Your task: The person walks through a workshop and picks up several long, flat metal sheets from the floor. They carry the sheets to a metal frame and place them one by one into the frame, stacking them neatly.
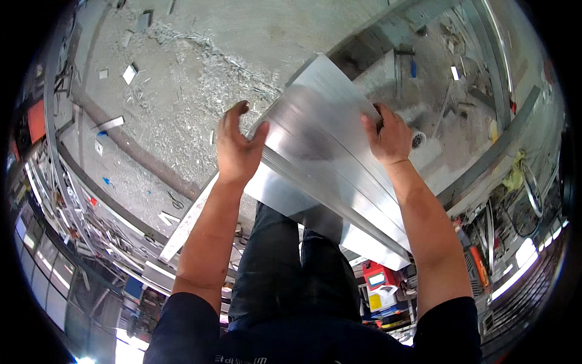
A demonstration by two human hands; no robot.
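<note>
A long, silvery metal sheet panel [327, 130] with lengthwise seams slants across the middle, from the far centre to beside my legs. My left hand [238, 148] is at its left edge, fingers spread and thumb over the metal, with a gap showing between them. At the right edge my right hand [391, 138] has its thumb on the panel's side and its fingers curled at the rim. The fingertips there are partly hidden. Light and dark reflections cross the panel's smooth surface.
Metal shavings [209, 73] and offcuts litter the concrete floor. A grey metal beam [388, 33] runs behind the panel, and another beam [485, 164] stands at right. Near my right leg lies a red box [379, 276] among tools. Metal strips pile up at left.
</note>
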